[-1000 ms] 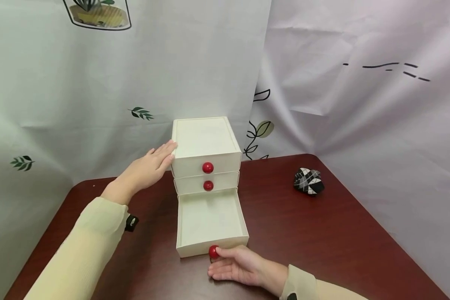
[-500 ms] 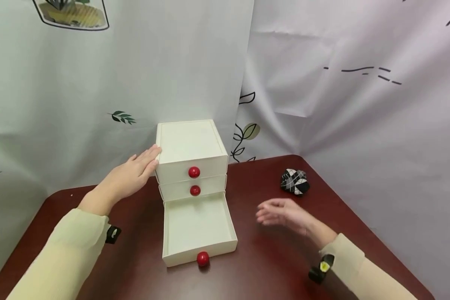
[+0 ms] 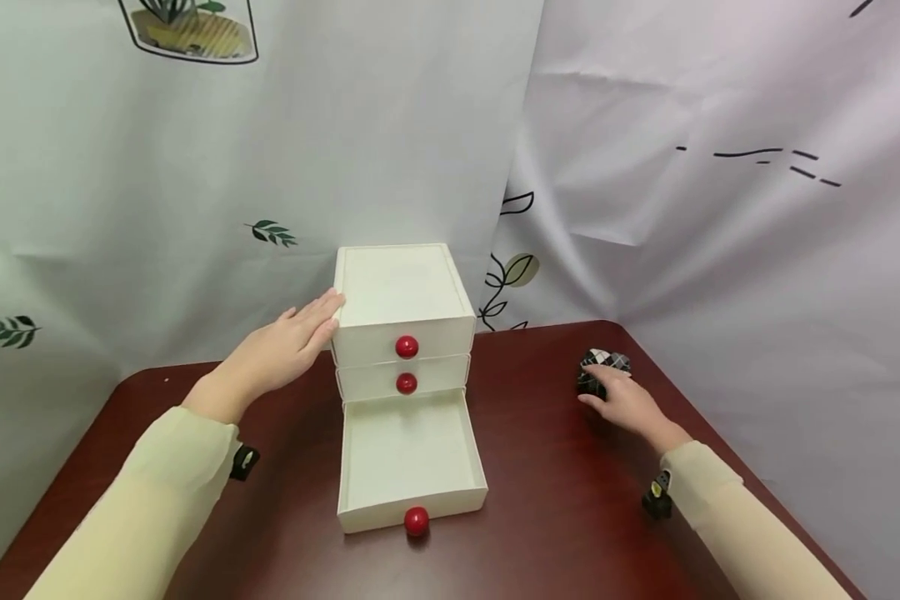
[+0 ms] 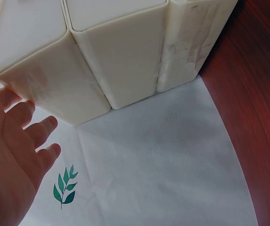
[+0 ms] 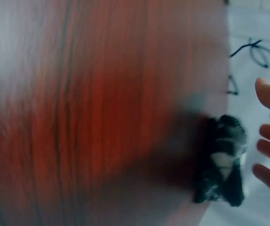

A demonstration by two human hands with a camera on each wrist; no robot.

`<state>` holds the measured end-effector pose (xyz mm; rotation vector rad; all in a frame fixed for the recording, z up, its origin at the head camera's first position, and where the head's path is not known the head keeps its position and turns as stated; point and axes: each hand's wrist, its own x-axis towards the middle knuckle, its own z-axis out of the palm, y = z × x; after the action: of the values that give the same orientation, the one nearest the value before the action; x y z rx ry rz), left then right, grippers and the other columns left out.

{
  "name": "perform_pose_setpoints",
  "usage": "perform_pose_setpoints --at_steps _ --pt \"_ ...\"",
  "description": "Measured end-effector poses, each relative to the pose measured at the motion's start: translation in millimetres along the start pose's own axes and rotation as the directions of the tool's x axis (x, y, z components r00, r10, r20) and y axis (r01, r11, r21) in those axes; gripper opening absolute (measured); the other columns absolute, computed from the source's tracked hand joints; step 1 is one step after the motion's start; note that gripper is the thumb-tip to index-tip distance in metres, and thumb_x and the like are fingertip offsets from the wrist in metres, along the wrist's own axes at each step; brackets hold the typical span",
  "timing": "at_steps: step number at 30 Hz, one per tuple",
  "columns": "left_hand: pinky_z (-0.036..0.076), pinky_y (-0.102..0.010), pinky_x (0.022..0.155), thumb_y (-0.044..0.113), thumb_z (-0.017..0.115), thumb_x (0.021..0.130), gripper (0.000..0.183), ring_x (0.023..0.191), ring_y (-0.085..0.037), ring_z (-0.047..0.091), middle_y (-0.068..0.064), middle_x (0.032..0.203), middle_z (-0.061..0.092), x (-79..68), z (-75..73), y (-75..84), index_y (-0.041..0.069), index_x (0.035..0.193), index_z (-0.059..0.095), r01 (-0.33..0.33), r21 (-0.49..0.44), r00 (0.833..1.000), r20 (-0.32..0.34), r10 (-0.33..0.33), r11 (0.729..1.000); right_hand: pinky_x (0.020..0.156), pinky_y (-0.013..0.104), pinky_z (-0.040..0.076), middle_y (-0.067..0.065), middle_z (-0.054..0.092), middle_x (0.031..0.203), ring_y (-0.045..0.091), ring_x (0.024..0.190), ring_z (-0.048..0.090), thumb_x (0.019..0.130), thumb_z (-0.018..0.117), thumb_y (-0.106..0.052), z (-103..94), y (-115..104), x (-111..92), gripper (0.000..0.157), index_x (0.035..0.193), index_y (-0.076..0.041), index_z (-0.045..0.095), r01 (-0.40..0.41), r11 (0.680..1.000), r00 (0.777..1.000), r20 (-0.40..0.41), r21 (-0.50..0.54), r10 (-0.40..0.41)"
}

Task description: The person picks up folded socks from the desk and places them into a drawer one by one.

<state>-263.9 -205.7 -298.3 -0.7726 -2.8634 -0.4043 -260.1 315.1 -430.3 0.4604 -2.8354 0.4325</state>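
A white drawer cabinet (image 3: 403, 287) with three stacked drawers stands at the back of the table. Its bottom drawer (image 3: 411, 454) is pulled out and bare inside, with a red knob (image 3: 416, 522) on its front. My left hand (image 3: 273, 354) rests flat-fingered on the cabinet's upper left edge; the left wrist view has its fingers (image 4: 43, 132) spread along the side wall. To the right lies a balled-up argyle sock (image 3: 606, 358) in black, grey and white. My right hand (image 3: 630, 406) is over it, fingers parted, and in the right wrist view a gap separates them from the sock (image 5: 223, 162).
The dark red-brown table (image 3: 540, 500) has rounded far corners. Behind and beside it hangs a pale printed curtain (image 3: 390, 125). The upper two drawers, with red knobs (image 3: 407, 347), are closed.
My right hand has let go of the bottom drawer's knob and moved right and away to the sock. My left hand has stayed on the cabinet; the drawer remains out.
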Motion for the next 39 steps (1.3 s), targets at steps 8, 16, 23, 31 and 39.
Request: perform_pose_setpoints --at_steps 8,16,23,31,39 --pt "0.014 -0.05 0.111 0.047 0.021 0.1 0.058 0.139 -0.021 0.018 -0.002 0.154 0.014 6.5 -2.6 7.9 0.017 0.15 0.019 -0.009 -0.011 1.0 0.016 0.009 1.0 0.096 0.059 0.034 0.03 0.039 0.135 0.046 0.123 0.037 0.084 0.069 -0.025 2.6 24.4 3.6 0.062 0.134 0.004 0.045 0.039 0.982 0.999 0.036 -0.182 -0.033" --pt "0.014 -0.049 0.111 0.048 0.02 0.1 0.058 0.139 -0.019 0.017 0.0 0.155 0.013 8.0 -0.6 10.5 0.019 0.15 0.018 -0.012 -0.011 1.0 0.016 0.012 1.0 0.073 0.053 0.048 0.036 0.026 0.14 0.051 0.124 0.031 0.087 0.063 -0.007 3.9 36.9 5.6 0.051 0.133 0.002 0.044 -0.02 0.991 0.993 0.114 -0.135 0.036" --pt "0.014 -0.048 0.112 0.05 0.019 0.1 0.059 0.139 -0.019 0.018 0.002 0.155 0.012 9.2 1.5 11.4 0.02 0.151 0.016 -0.012 -0.005 1.0 0.024 0.012 1.0 0.085 0.059 0.043 0.035 0.039 0.132 0.05 0.119 0.039 0.083 0.059 0.005 5.0 42.8 3.3 0.039 0.121 0.008 0.051 0.018 0.994 0.999 0.046 -0.111 -0.013" --pt "0.016 -0.048 0.112 0.049 0.02 0.1 0.058 0.139 -0.018 0.019 0.001 0.154 0.015 5.7 -1.6 8.6 0.019 0.15 0.019 0.008 0.005 1.0 -0.002 -0.008 1.0 0.076 0.055 0.047 0.029 0.055 0.115 0.044 0.098 0.056 0.08 0.056 0.01 8.1 42.9 1.5 0.036 0.116 0.005 0.053 0.068 0.994 0.994 -0.085 -0.088 -0.075" --pt "0.016 -0.048 0.112 0.049 0.022 0.1 0.058 0.139 -0.018 0.019 0.0 0.154 0.016 0.5 -3.2 5.4 0.019 0.15 0.019 0.024 0.011 1.0 -0.005 -0.024 1.0 0.05 0.043 0.047 0.025 0.062 0.103 0.03 0.058 0.058 0.079 0.059 0.012 -1.1 28.9 5.6 0.041 0.117 -0.001 0.053 0.152 0.987 0.973 -0.168 -0.06 -0.16"
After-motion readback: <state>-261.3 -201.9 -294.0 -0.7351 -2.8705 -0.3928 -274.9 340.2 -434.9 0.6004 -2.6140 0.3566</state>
